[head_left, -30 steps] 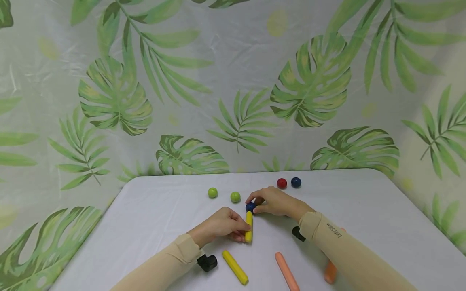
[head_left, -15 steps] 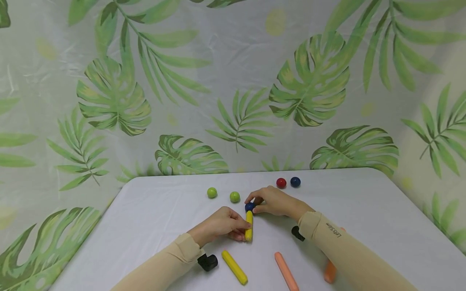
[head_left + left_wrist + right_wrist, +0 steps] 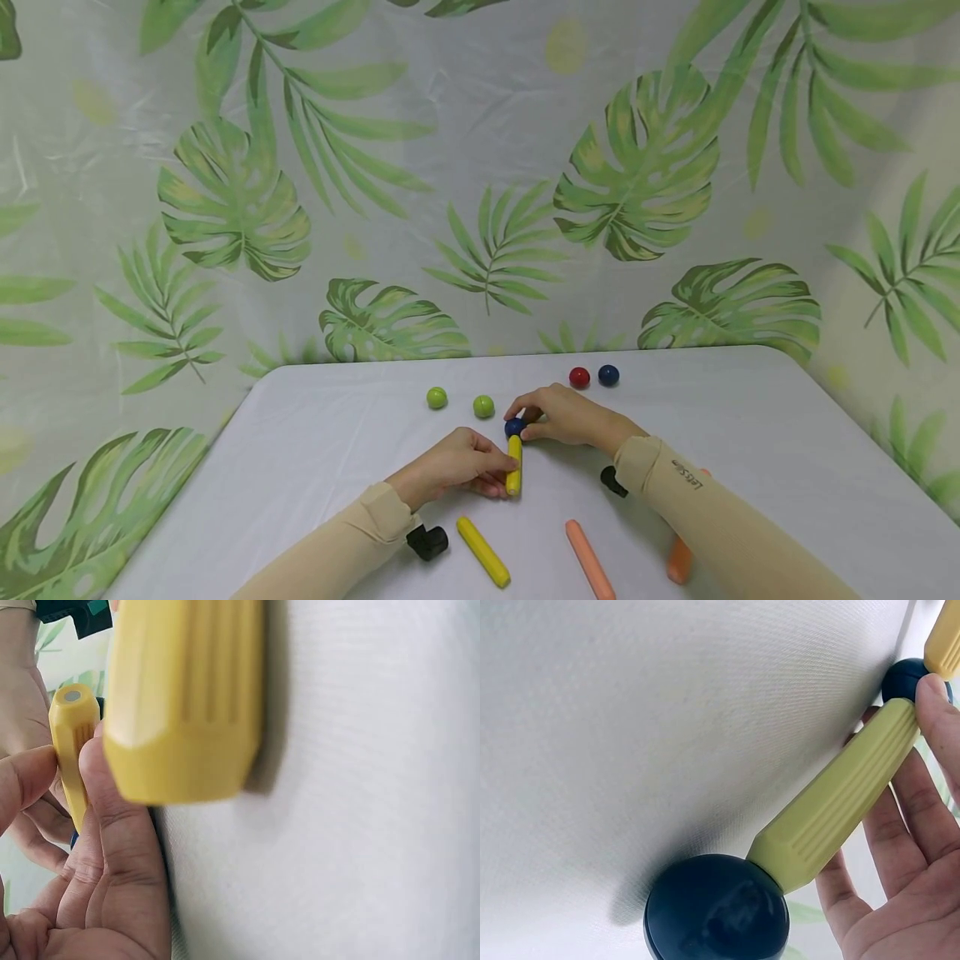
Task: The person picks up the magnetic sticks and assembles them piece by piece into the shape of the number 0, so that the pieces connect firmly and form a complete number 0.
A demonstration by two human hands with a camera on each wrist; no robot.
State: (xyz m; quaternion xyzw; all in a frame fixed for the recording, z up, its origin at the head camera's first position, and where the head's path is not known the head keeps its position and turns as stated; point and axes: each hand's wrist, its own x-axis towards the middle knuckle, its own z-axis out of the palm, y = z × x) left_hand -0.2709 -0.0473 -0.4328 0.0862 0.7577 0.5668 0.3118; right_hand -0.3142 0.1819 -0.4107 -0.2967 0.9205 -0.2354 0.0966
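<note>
At the left, your beige left sleeve [image 3: 322, 542] leads up to a black wrist camera [image 3: 429, 542] and your left hand [image 3: 453, 467]. Beyond that hand, toward the back of the white-covered table [image 3: 322, 425], sit one lime-green ball [image 3: 437, 397] and, just to its right, a second lime-green ball [image 3: 483, 406]. Closer to you lies a loose yellow stick [image 3: 483, 552]. Your left thumb and fingers are clamped on the fluted yellow stick [image 3: 514, 467]; its near end bears a round grey disc [image 3: 71, 696], and its far end meets a navy ball [image 3: 514, 427]. Your right hand [image 3: 558, 414] has thumb and fingertips pinched on that ball. From there, the right wrist view shows a fluted yellow-green stick [image 3: 836, 799] reaching back to another navy ball [image 3: 720, 911] nearer your wrist. Farther back sits a red ball [image 3: 579, 377], below it in front a salmon stick [image 3: 590, 560] lies slantwise, and a dark blue ball [image 3: 608, 375] is just right of the red one. Rightmost, an orange stick [image 3: 680, 560] is partly covered by your right sleeve [image 3: 720, 521], whose dark lettering [image 3: 687, 475] reads "Let's Slim".
</note>
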